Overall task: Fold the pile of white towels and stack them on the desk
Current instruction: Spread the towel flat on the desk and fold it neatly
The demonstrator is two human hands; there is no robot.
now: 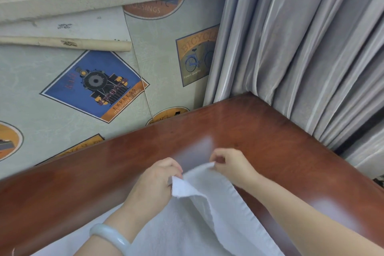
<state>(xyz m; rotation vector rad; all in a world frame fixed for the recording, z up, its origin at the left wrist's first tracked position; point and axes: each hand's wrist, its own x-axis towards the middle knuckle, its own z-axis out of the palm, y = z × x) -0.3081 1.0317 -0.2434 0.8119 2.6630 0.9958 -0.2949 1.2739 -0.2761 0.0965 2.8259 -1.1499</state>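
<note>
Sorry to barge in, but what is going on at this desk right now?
A person is handling a white cloth towel over a glossy reddish-brown wooden desk. The left hand, with a pale bangle on its wrist, pinches one corner, and the right hand pinches the other. The top edge sags between them. No folded stack shows in view.

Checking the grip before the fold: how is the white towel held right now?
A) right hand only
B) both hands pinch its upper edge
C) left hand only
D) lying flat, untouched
B: the left hand and right hand each pinch the white towel above the desk.
</note>
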